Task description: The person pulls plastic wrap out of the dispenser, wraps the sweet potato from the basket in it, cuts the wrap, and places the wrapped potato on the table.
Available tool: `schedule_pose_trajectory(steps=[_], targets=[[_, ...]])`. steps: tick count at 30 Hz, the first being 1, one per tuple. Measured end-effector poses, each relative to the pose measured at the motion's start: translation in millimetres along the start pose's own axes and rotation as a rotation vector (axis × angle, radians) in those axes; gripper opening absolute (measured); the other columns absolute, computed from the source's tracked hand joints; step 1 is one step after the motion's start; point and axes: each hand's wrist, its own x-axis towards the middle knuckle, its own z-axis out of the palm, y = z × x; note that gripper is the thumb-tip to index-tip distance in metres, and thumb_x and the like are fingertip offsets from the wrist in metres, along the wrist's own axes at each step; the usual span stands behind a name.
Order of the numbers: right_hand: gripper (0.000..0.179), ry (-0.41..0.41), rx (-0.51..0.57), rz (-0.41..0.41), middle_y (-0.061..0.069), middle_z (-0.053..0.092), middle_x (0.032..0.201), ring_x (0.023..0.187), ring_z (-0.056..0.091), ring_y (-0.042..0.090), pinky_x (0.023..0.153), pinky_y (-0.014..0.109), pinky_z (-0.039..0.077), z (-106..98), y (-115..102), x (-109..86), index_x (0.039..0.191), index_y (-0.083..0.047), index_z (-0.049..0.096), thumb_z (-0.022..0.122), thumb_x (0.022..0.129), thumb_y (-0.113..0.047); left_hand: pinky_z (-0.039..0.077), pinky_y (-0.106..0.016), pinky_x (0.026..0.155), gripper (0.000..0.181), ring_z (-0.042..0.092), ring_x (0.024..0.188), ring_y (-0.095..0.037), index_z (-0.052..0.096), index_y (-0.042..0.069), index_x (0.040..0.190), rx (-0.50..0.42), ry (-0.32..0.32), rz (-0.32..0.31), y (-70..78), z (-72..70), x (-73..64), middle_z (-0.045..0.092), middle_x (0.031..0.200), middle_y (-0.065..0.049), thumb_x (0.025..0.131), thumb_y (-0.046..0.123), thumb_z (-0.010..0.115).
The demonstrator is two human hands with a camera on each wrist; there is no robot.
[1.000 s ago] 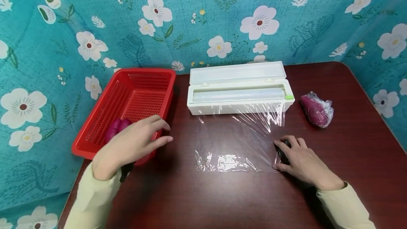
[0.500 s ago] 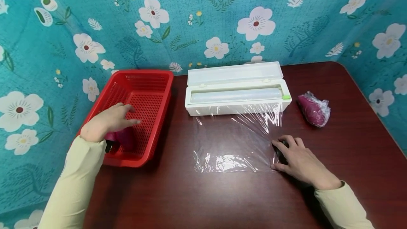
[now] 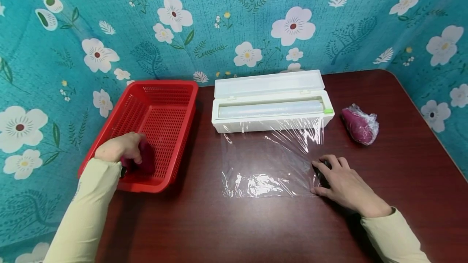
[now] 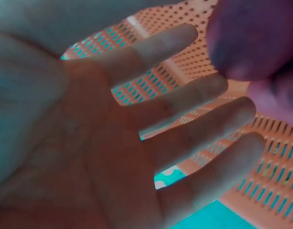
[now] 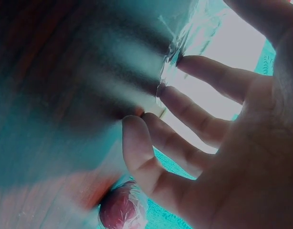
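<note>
Red basket point(image 3: 166, 123) now holds the left hand point(image 3: 123, 147) deeper, purple vegetables point(image 3: 147, 159) within reach but ungrasped; right hand point(image 3: 346, 184), unclenched, touches film point(image 3: 261, 183).

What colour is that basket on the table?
The basket is red, clearest in the head view.

Left fingers point(image 4: 184, 99) spread, nearly straight

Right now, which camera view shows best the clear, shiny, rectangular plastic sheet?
The head view, because it shows the clear plastic sheet from the long white plastic box to its near edge. The right wrist view shows only a wrinkled part by the right hand; the left wrist view shows none.
</note>
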Motion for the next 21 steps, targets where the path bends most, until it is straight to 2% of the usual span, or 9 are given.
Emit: schedule_pose_trajectory(steps=[2,5,9,13,17,21], targets=[[0.070,-0.002,0.002,0.003,0.020,0.049,0.126,0.110,0.046,0.044,0.076,0.056,0.049,0,0,0.0,0.130,-0.006,0.057,0.080,0.073,-0.040,0.057,-0.039,0.062,0.058,0.058,0.082,-0.030,0.055,-0.005,0.118,-0.061,-0.008,-0.026,-1.6,3.2,0.4,0.058,0.099,-0.022,0.065,0.002,0.079],[0.069,-0.007,0.006,0.008,0.019,0.049,0.127,0.111,0.046,0.043,0.077,0.056,0.049,-1,0,0.2,0.130,-0.006,0.057,0.080,0.074,-0.039,0.057,-0.037,0.062,0.067,0.054,0.090,-0.033,0.054,-0.002,0.127,-0.117,-0.005,-0.066,-2.3,6.7,0.6,0.056,0.104,-0.022,0.064,0.000,0.078],[0.069,-0.008,0.006,0.007,0.020,0.049,0.127,0.111,0.046,0.043,0.077,0.057,0.049,-1,0,0.5,0.130,-0.006,0.057,0.080,0.074,-0.039,0.055,-0.035,0.062,0.075,0.048,0.097,-0.038,0.051,0.000,0.133,-0.107,-0.002,-0.069,-2.3,8.1,2.3,0.051,0.108,-0.023,0.064,0.001,0.079],[0.069,-0.004,0.003,0.001,0.020,0.049,0.126,0.111,0.046,0.043,0.077,0.056,0.049,-1,0,0.5,0.130,-0.006,0.058,0.080,0.074,-0.039,0.056,-0.035,0.064,0.077,0.047,0.098,-0.038,0.052,0.001,0.133,-0.089,0.008,-0.063,-1.7,7.9,4.6,0.052,0.109,-0.023,0.063,0.007,0.083],[0.069,0.000,0.002,-0.003,0.020,0.049,0.126,0.110,0.046,0.043,0.077,0.056,0.049,0,0,0.2,0.130,-0.006,0.058,0.080,0.074,-0.040,0.055,-0.037,0.067,0.070,0.048,0.098,-0.037,0.056,0.003,0.126,-0.040,0.018,-0.012,-0.9,9.2,9.4,0.053,0.107,-0.021,0.064,0.013,0.085],[0.069,0.002,0.003,-0.004,0.020,0.049,0.127,0.110,0.046,0.043,0.077,0.056,0.049,0,0,-0.4,0.130,-0.006,0.058,0.080,0.074,-0.040,0.052,-0.044,0.077,0.058,0.047,0.101,-0.036,0.055,0.002,0.126,0.035,0.025,0.074,1.6,12.1,15.8,0.051,0.112,-0.022,0.076,0.019,0.079]])
